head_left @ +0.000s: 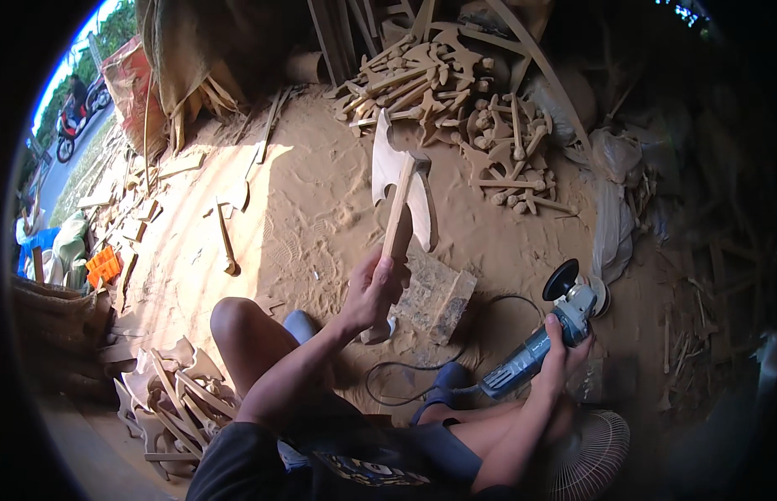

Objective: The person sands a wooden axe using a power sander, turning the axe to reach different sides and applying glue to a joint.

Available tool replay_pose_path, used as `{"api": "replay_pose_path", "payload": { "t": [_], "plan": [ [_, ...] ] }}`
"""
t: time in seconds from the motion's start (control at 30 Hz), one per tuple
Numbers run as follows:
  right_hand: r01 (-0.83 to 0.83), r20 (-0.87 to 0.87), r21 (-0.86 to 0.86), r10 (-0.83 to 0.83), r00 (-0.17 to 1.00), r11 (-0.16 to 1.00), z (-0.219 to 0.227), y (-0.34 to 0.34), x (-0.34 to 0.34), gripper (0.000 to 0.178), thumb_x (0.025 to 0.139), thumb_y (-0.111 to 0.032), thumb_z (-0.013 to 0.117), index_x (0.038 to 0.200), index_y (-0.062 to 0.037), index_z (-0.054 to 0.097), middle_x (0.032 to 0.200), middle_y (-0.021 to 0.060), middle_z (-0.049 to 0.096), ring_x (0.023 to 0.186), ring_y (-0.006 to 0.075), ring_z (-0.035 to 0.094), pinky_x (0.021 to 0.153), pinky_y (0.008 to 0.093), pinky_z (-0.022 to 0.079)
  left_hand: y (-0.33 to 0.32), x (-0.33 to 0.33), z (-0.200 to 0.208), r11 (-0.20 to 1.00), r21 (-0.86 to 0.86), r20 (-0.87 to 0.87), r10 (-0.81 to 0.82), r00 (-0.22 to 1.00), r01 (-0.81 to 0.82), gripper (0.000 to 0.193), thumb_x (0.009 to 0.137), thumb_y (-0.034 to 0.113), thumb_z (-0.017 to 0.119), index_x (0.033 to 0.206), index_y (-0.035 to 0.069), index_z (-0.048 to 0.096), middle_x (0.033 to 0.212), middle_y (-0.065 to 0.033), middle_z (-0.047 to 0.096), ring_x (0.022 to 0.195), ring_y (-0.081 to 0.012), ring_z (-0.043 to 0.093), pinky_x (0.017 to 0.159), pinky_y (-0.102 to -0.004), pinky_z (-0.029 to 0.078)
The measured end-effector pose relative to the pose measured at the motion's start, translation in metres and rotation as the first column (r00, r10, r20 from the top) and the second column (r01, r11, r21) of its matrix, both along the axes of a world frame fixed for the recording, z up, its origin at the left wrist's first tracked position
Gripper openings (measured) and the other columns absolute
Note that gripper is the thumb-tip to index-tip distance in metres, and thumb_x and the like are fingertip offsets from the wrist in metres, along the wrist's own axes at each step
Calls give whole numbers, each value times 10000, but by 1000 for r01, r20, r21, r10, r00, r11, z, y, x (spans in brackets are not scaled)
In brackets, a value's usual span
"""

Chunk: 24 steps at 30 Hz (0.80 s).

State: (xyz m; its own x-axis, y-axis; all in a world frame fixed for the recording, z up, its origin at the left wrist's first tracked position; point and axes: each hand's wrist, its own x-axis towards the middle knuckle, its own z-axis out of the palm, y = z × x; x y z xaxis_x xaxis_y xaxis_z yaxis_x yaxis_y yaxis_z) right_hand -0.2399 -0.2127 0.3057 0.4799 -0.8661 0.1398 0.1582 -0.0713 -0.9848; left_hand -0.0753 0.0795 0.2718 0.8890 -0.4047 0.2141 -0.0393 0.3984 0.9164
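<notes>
My left hand (377, 290) is closed round the handle of a wooden toy axe (398, 210), held upright in front of me with its pale double-bladed head at the top. In my right hand (562, 355) is a teal angle grinder (526, 361), gripped by its body near the head. A round black disc (560, 280) sits at the grinder's upper end, apart from the axe. The grinder's dark cord (380, 399) loops across the ground between my legs. A worn wooden block (434, 299) lies on the ground just beyond my left hand.
Dusty ground spreads ahead, with one more wooden axe (227, 238) on it. A big heap of wooden axes (430, 83) lies at the far side. Another pile (175, 409) is at my near left. A round wire fan guard (590, 459) stands by my right leg.
</notes>
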Motion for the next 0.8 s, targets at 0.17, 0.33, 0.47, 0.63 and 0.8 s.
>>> {"api": "replay_pose_path", "payload": {
  "t": [0.17, 0.33, 0.47, 0.63, 0.8],
  "plan": [
    [-47, 1, 29, 47, 999, 998, 9, 7, 4, 478, 870, -64, 811, 1258, -12, 537, 1005, 122, 657, 744, 206, 670, 637, 358, 602, 3, -13, 34, 996, -71, -199, 43, 979, -58, 465, 1101, 528, 462, 1175, 77, 549, 791, 13, 536, 542, -73, 489, 453, -253, 413],
    [-62, 7, 53, 61, 998, 997, 9, 6, 3, 509, 856, -38, 809, 1280, -1, 531, 1041, 125, 659, 781, 206, 672, 661, 359, 606, -4, -17, 32, 979, -174, -169, 80, 982, -110, 330, 1086, 424, 569, 1151, 102, 532, 793, 22, 513, 548, -73, 483, 457, -257, 432],
    [-96, 58, 108, 91, 994, 989, 24, 22, 6, 557, 847, -9, 805, 1320, -2, 511, 1059, 119, 649, 793, 205, 669, 660, 357, 604, -1, -20, 42, 965, -213, -148, 119, 982, -149, 290, 1074, 364, 605, 1166, 105, 512, 808, 13, 511, 566, -79, 491, 486, -255, 456],
    [-114, 60, 137, 107, 992, 984, 31, 29, 7, 555, 848, -9, 804, 1318, -17, 508, 1051, 110, 648, 785, 203, 670, 661, 354, 605, 6, -26, 61, 938, -342, -51, 43, 998, -58, 342, 1113, 422, 491, 1163, 84, 496, 881, -17, 532, 600, -90, 507, 520, -258, 469],
    [-103, 63, 135, 95, 993, 985, 25, 26, 9, 545, 839, -21, 815, 1305, -31, 533, 1051, 105, 651, 761, 206, 676, 654, 358, 602, 14, -27, 68, 955, -295, -69, -2, 998, -19, 381, 1126, 446, 443, 1172, 72, 497, 889, -10, 531, 619, -89, 515, 537, -266, 471]
  ]
}}
